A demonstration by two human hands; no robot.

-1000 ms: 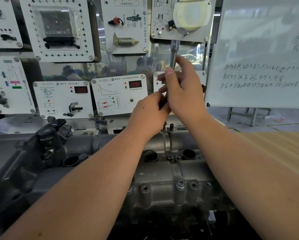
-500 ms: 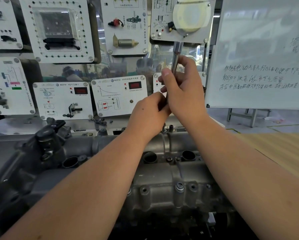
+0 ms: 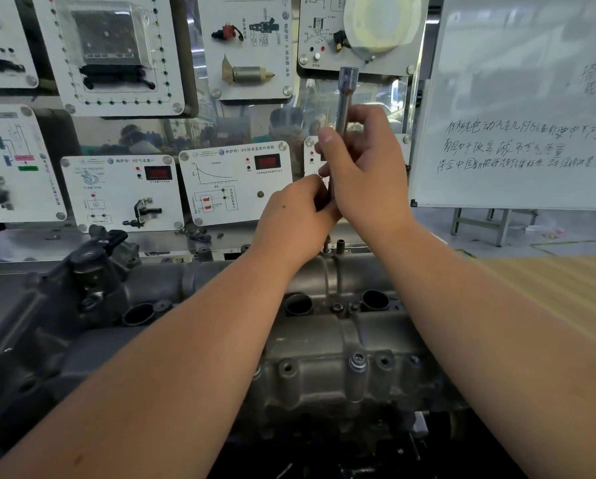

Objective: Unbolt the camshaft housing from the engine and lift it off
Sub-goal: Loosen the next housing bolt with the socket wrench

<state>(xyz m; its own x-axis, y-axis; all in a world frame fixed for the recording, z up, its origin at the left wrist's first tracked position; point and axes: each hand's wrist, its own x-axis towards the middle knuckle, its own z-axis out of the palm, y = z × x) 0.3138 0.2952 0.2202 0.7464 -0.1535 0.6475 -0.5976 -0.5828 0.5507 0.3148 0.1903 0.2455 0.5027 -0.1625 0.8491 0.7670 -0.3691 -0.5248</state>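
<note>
The grey cast camshaft housing (image 3: 324,357) lies across the engine in front of me, with round plug wells and several bolts along its near edge. My right hand (image 3: 365,171) grips a long steel socket extension (image 3: 345,95) that stands upright over the housing's far edge. My left hand (image 3: 294,219) is curled round the tool's lower part, just below the right hand. The tool's lower end is hidden behind my hands. A bolt (image 3: 327,245) sticks up from the far edge below them, next to a dark stud (image 3: 340,244).
White training panels (image 3: 236,184) with sensors and displays stand right behind the engine. A whiteboard (image 3: 524,108) with handwriting stands at the right. A dark bracket assembly (image 3: 92,267) rises at the housing's left end. Wood-look flooring (image 3: 548,288) shows at the right.
The socket extension has risen, with more of its shaft showing above my right hand. Both hands stay on it at nearly the same spot.
</note>
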